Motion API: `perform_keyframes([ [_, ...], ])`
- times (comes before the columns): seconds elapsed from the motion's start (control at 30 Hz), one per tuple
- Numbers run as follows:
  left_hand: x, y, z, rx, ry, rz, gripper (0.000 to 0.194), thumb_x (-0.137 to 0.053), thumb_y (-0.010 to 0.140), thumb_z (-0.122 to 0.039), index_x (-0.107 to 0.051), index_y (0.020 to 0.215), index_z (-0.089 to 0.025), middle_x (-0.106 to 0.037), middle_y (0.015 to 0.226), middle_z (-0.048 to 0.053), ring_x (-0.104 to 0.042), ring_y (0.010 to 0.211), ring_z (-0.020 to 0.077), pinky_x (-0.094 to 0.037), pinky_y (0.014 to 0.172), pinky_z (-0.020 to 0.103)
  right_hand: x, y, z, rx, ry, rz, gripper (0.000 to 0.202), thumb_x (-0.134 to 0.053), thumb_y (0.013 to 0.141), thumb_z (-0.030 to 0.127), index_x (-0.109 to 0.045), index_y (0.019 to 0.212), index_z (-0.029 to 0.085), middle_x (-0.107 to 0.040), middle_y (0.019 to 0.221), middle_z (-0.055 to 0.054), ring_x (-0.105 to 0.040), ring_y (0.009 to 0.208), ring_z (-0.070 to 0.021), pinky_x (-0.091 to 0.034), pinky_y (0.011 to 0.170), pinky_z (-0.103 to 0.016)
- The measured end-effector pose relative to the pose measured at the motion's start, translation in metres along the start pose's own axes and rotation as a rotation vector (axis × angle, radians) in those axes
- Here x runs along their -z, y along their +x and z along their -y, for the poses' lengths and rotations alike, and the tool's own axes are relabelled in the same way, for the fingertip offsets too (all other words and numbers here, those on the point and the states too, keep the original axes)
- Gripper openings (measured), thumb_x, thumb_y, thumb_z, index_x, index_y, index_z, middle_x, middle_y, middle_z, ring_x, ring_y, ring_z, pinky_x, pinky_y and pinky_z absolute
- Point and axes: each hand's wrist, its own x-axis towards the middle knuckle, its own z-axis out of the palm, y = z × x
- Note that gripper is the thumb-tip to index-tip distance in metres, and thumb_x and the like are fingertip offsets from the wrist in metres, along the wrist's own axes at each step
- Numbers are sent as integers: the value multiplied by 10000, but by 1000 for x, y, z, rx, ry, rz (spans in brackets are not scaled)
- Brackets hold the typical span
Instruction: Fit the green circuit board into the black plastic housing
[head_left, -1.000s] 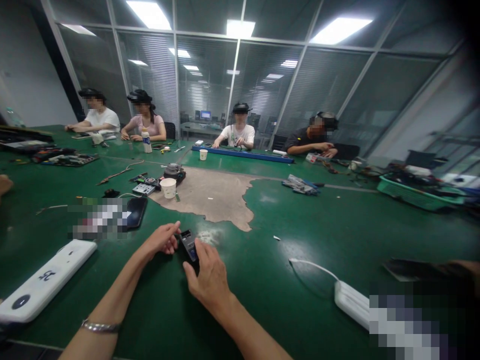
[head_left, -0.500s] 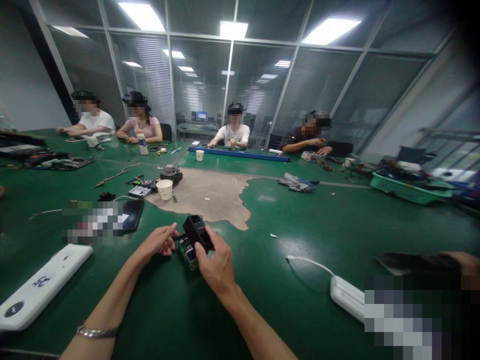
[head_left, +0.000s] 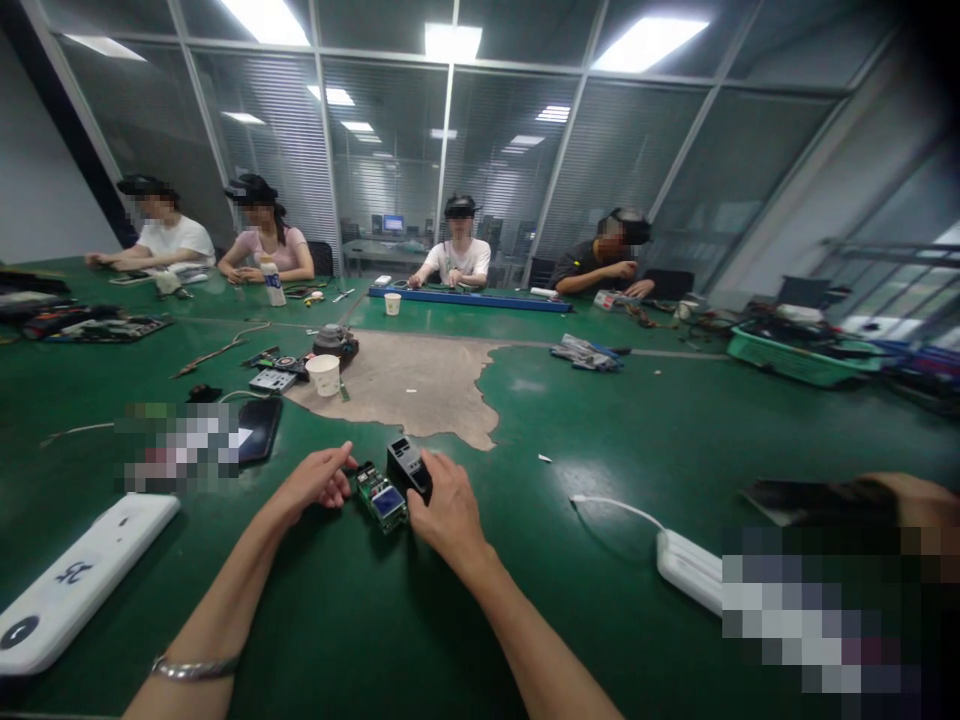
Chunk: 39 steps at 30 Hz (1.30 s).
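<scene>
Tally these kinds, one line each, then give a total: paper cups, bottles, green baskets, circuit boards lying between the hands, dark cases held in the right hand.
Paper cups: 2 (near cup, far cup)
Bottle: 1
Green basket: 1
Circuit board between the left hand and right hand: 1
Dark case in the right hand: 1
Total: 6
</scene>
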Motion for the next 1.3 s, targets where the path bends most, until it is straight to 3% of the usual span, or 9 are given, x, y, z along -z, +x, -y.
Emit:
perform_keyframes([
  [0.2,4,4,7,-22,-5,35,647,-524,740,-733,-600,1011,-150,-658,625,36,-604,488,160,-430,475,250,-1,0,-1,24,-4,6,550,-592,728,188,-542,1275,157,-585,1223,-149,-553,1101,-312,-445,953,-452],
  [0.4,4,11,13,-25,37,24,695,-500,730,-767,-588,1016,-140,-656,614,46,-611,472,175,-431,467,261,1,1,1,-17,-32,38,530,-587,756,192,-548,1281,129,-656,1063,-151,-610,994,-297,-490,877,-413],
  [0.5,4,10,12,-16,21,18,713,-505,712,-782,-602,1007,-141,-661,614,48,-614,479,177,-434,477,264,7,5,4,-28,33,-26,464,-581,792,237,-580,1249,154,-671,1064,-131,-622,999,-276,-492,886,-401],
  [0.63,4,8,11,-24,7,14,749,-481,696,-814,-607,999,-142,-660,608,44,-609,475,173,-434,484,265,14,5,17,67,172,-95,447,-547,852,298,-565,1279,170,-653,1152,-119,-611,1051,-253,-485,916,-399],
  [0.8,6,8,13,-39,-5,17,755,-445,705,-827,-604,982,-143,-651,594,39,-583,453,161,-400,454,241,12,-6,35,162,195,-31,451,-576,844,309,-572,1266,152,-666,1094,-125,-618,1009,-262,-494,893,-411],
  [1.0,8,10,15,-86,16,29,730,-433,737,-801,-598,984,-134,-615,538,16,-500,386,124,-286,388,203,9,-14,41,192,136,34,465,-589,839,313,-554,1273,152,-657,1069,-123,-598,1008,-266,-486,885,-405],
  [1.3,8,9,14,-71,8,13,713,-452,744,-780,-603,1011,-136,-627,547,17,-524,398,130,-301,399,214,7,-21,42,208,5,146,518,-606,815,296,-510,1307,164,-628,1069,-133,-563,1024,-278,-477,877,-410],
])
